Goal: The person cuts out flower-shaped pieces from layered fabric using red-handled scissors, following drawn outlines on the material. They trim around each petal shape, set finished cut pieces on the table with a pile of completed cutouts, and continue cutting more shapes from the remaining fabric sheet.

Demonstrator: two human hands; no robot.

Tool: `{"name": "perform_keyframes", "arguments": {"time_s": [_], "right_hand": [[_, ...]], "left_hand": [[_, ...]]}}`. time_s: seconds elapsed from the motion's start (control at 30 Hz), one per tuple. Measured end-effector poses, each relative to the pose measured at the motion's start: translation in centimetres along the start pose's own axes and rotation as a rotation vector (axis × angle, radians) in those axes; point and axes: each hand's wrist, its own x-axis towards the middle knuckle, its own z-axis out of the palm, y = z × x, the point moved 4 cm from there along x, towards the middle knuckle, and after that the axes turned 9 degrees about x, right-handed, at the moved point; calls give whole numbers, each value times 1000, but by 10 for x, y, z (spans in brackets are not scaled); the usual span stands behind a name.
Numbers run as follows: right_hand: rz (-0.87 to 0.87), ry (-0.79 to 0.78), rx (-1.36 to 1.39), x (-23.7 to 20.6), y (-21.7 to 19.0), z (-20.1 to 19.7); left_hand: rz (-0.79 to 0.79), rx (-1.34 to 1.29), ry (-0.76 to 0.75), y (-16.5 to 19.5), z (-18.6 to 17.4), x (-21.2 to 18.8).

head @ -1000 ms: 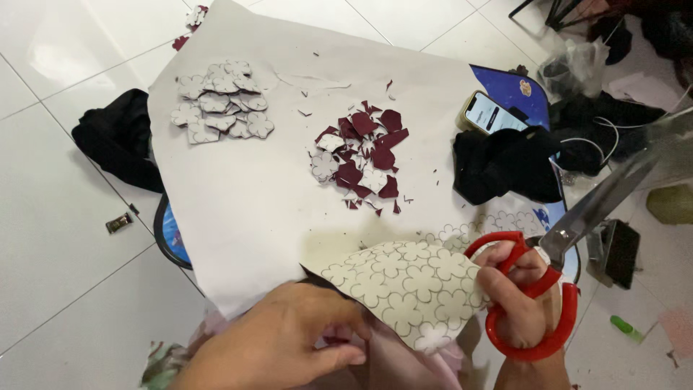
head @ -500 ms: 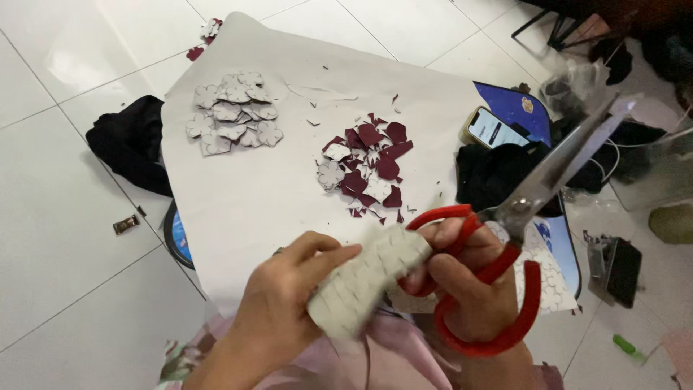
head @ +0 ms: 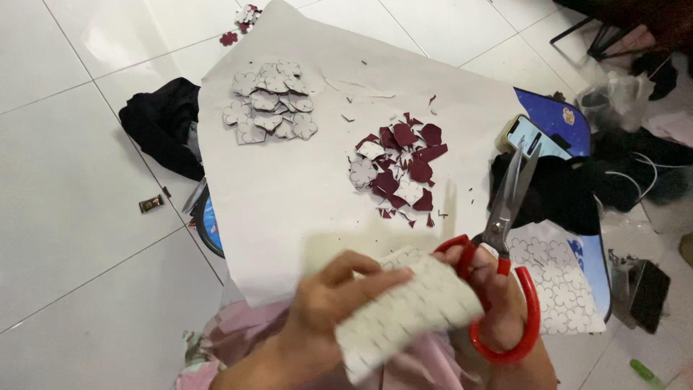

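My left hand (head: 328,310) grips a sheet of white paper printed with flower outlines (head: 404,314), held up near my lap. My right hand (head: 494,300) holds red-handled scissors (head: 502,238) with the blades pointing up and away, nearly closed, just right of the sheet. On a large white paper sheet (head: 289,188) spread on the floor lie a pile of cut-out pale flower shapes (head: 271,108) at the far left and a heap of dark red and white scraps (head: 401,166) in the middle.
A phone (head: 530,137) rests on a blue board (head: 559,115) at the right beside black cloth (head: 556,191). Another printed flower sheet (head: 556,285) lies at the right. Black cloth (head: 162,126) sits left of the paper. White floor tiles surround everything.
The scissors have swung from pointing right to pointing upward. My left hand has lifted and turned the printed sheet in front of me, toward the scissors.
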Motion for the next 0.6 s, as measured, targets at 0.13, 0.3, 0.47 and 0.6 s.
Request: {"name": "perform_keyframes", "arguments": {"time_s": [0.13,0.3,0.47,0.6], "right_hand": [[130,-135,87,-28,-4,-26],[218,204,-363,-59,-26,-70],[193,458,-428,-64,-13,-94],[222,492,-459,-63,0,-103]], "left_hand": [[273,317,60,10,28,-2],[400,507,-95,6,67,6],[314,393,-270,3,85,10],[181,164,-355,4,71,14]]}}
